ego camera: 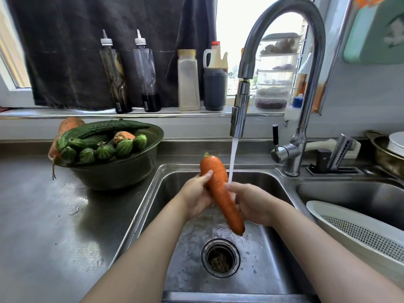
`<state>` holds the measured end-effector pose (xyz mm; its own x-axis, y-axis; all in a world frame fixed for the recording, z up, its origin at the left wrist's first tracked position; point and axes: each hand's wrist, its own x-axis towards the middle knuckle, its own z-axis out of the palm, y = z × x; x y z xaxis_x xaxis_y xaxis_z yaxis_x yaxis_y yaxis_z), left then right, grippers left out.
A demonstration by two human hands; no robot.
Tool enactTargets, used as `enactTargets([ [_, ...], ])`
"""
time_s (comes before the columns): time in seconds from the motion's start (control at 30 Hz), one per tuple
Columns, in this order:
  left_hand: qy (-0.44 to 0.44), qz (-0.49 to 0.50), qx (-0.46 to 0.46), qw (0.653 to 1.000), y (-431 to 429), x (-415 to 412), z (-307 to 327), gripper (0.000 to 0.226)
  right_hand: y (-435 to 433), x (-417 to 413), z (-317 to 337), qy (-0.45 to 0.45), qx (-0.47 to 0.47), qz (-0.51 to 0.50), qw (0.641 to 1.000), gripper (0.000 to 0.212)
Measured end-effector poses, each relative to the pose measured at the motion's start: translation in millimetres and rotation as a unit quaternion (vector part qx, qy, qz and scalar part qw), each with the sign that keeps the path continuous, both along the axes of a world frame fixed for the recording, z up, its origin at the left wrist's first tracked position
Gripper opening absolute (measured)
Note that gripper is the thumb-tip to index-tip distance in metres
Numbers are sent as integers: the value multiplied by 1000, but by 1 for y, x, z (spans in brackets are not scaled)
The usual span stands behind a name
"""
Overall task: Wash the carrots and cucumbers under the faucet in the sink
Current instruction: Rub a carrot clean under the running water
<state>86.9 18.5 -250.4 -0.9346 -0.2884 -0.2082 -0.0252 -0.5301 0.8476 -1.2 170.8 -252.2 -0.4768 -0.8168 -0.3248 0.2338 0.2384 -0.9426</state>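
Left hand (195, 194) and right hand (254, 204) curl round a tilted carrot (221, 194) over the sink (155, 204), at the faucet (240, 114) stream. Cucumbers (96, 139) fill a bowl (122, 172) left of the sink.

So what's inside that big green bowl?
The bowl holds piled cucumbers, one long cucumber across the top, and a carrot poking out between them. Whatever lies underneath is hidden.
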Motion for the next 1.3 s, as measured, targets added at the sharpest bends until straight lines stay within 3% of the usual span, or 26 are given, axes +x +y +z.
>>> enactTargets([
  [0.1,3,38,-19,999,-6,-3,-2,48,-1,0,-2,7,-6,12,1000,36],
  [0.2,-18,33,-93,995,-10,-4,-7,53,2,-1,1,29,-2,-9,1000,32],
  [0.27,-21,35,-131,991,-11,-3,-7,59,5,-5,1,46,23,-28,998,42],
  [0.37,6,59,-109,992,-11,-6,-7,72,12,-6,3,80,66,-15,995,65],
  [0.47,12,35,-131,991,-8,-6,-8,59,14,-5,3,111,83,-14,990,66],
  [0.63,10,41,-135,990,-12,-5,-8,46,10,-6,1,68,68,-8,995,52],
  [0.8,6,53,-130,990,-18,-4,-7,62,7,2,7,71,57,-13,996,44],
  [1.3,29,66,-131,989,-17,-3,-5,48,4,-1,4,47,28,24,998,53],
])
